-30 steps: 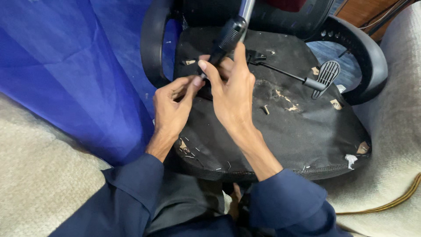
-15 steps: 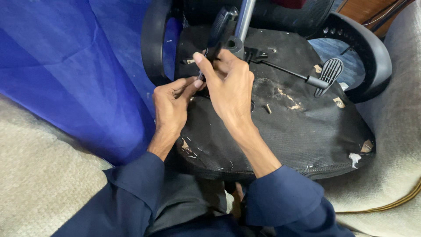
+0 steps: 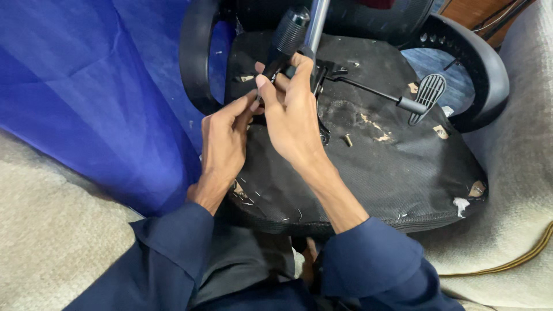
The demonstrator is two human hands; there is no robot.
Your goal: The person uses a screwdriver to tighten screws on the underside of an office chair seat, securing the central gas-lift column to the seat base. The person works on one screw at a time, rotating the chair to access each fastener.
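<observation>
Black ribbed screwdriver handle (image 3: 286, 35) sits gripped in my right hand (image 3: 294, 115), left hand (image 3: 224, 138) pinching near its tip; tilting could slip it off the upturned black fabric chair seat underside (image 3: 368, 167).

Both forearms reach forward out of dark blue sleeves, pushed back just above the wrists, and converge so that the two bare hands meet. The left hand (image 3: 226, 133) lies palm-down with its wrist bent slightly, its fingers stretched toward the other hand and pinched together at the tips. The right hand (image 3: 292, 118) sits a little higher, back toward the camera, fingers curled closed and thumb raised.
</observation>
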